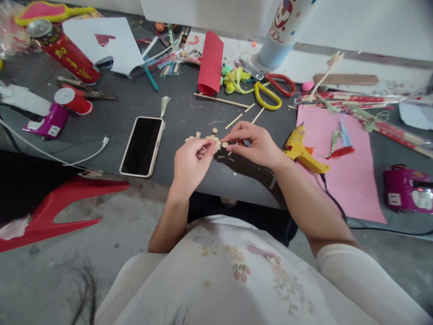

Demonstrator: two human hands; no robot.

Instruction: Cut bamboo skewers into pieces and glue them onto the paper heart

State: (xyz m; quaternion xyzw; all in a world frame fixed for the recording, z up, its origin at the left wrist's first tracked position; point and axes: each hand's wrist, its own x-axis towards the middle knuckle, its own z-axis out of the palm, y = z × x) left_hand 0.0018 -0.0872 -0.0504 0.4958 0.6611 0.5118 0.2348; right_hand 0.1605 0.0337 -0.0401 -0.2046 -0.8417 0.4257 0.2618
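Observation:
My left hand [193, 161] is closed in a pinch on a cluster of small beige flower-shaped pieces [216, 142]. Facing it from the right, my right hand [253, 143] has thumb and index finger at a single beige flower-shaped piece [225, 145], which sits between their tips close to the cluster. Another loose flower piece [214, 130] lies on the table just beyond the hands. More of them lie by my left knuckles, partly hidden. Short thin wooden sticks [233, 121] lie past my right fingers.
A phone [141, 146] lies left of my hands. To the right, a yellow glue gun [302, 148] rests partly on pink paper [358, 180], its cable trailing over the table edge. Scissors [270, 95], a rolled red paper [211, 63] and a red can [66, 54] are farther back.

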